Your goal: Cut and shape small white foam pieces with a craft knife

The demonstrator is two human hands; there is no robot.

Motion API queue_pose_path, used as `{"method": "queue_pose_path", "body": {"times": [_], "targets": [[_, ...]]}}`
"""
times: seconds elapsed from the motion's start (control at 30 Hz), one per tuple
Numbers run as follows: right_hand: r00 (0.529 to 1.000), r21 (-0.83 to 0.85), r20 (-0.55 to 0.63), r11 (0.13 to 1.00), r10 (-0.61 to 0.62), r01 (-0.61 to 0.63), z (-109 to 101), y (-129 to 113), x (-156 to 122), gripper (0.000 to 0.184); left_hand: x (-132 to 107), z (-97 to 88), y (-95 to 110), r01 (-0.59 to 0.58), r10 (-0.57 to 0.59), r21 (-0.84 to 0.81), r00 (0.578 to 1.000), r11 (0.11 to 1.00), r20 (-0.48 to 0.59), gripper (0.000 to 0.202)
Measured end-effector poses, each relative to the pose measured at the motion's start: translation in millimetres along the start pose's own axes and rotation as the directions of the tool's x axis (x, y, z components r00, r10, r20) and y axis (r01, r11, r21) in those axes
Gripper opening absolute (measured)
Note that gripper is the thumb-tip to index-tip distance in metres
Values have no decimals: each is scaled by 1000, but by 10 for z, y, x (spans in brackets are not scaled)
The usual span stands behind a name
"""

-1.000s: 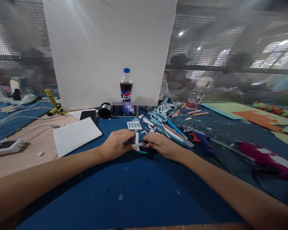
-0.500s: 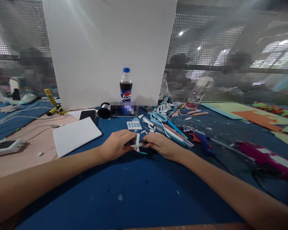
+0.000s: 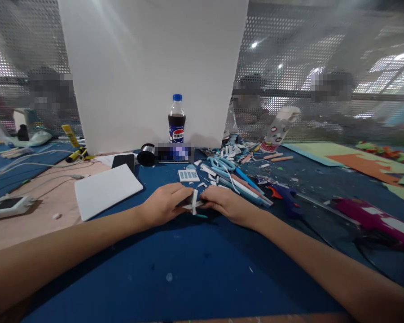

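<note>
Between my two hands is a small piece made of white strips (image 3: 194, 202), one strip crossing another. My left hand (image 3: 164, 204) pinches its left side between thumb and fingers. From the other side, the fingertips of my right hand (image 3: 224, 204) are closed on its right end. A thin teal sliver (image 3: 200, 216) shows just below the piece. Behind my hands lies a small white panel with blue window shapes (image 3: 188, 176). Light-blue scissors (image 3: 222, 165) rest on pens and craft sticks (image 3: 245, 190) beyond my right hand.
A cola bottle (image 3: 177, 121) stands before a tall white board (image 3: 151, 67). White sheets (image 3: 107, 190) and a phone (image 3: 124, 162) lie left. Foam scraps (image 3: 235, 150), a blue glue gun (image 3: 287, 199), a magenta tool (image 3: 373, 220) and a tilted clear bottle (image 3: 278, 130) are right.
The white piece has tilted and shifted very slightly between my fingers. Both hands keep their hold in nearly the same place.
</note>
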State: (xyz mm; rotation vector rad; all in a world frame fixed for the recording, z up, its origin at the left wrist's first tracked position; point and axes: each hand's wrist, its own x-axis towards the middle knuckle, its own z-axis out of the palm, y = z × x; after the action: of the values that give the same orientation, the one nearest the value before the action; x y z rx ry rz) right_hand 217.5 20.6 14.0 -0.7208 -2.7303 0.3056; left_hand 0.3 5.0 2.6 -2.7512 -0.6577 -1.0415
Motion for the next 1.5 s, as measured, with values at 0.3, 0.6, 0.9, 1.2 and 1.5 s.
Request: {"method": "queue_pose_path", "body": {"times": [0.3, 0.6, 0.9, 1.2, 1.5], "targets": [[1000, 49, -21, 999, 7, -6, -25, 8, -8, 19, -31, 15, -6, -19, 16, -15, 990, 1000, -142, 21], [999, 47, -42, 998, 31, -29, -34, -17, 5, 16, -47, 9, -10, 24, -29, -37, 992, 999, -120, 19], [999, 23, -30, 999, 32, -31, 14, -39, -1, 15, -18, -14, 15, -5, 3, -37, 1000, 999, -29, 25], [997, 12, -31, 997, 74, -73, 30, -25, -3, 16, -13, 7, 10, 13, -13, 20, 1000, 1000, -27, 23], [997, 20, -38, 997, 71, -70, 26, -52, -5, 17, -10, 14, 11, 0, 1, 56, 1000, 998, -18, 24]]}}
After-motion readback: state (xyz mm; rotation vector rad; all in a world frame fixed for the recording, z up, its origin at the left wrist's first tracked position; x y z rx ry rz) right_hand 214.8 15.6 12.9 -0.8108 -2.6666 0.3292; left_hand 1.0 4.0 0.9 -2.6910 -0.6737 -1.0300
